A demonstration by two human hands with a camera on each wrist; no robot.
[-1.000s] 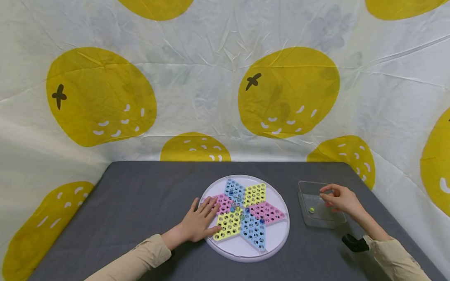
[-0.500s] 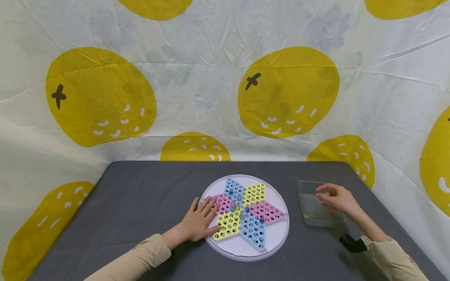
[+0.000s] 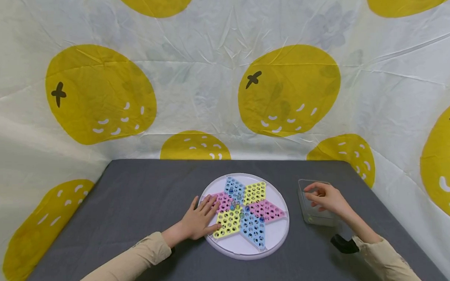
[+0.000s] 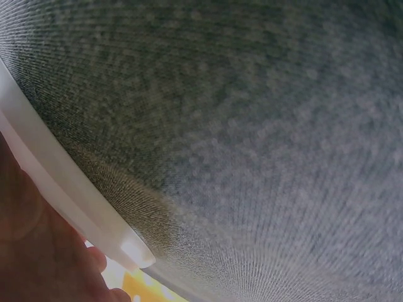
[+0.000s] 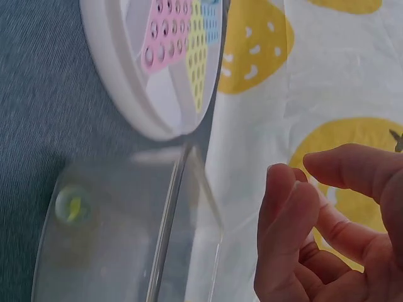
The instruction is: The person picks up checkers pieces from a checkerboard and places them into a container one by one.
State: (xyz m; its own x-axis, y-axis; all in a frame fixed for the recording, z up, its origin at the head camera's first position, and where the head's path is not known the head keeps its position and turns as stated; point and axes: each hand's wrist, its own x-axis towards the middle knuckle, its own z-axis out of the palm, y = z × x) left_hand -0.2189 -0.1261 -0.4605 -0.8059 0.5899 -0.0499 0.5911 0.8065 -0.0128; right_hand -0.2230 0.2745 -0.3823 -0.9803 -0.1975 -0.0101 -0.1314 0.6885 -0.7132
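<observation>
Moved: your right hand [image 3: 328, 199], leftward over the clear box [image 3: 318, 221], fingers loosely bent, gripping nothing. Marble [image 5: 73, 204] sits inside, below them, toward the board [image 3: 274, 234]; your left hand [image 3: 198, 222], fingers spread, is farther off.

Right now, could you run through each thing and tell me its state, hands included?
Game board: flat on the dark cloth.
Marbles on the board: mostly grouped around its middle.
Clear container: upright on the cloth.
Marble in the container: loose.
Left hand: fingers spread, resting across the board's edge.
Right hand: fingers bent, nothing visibly held.
</observation>
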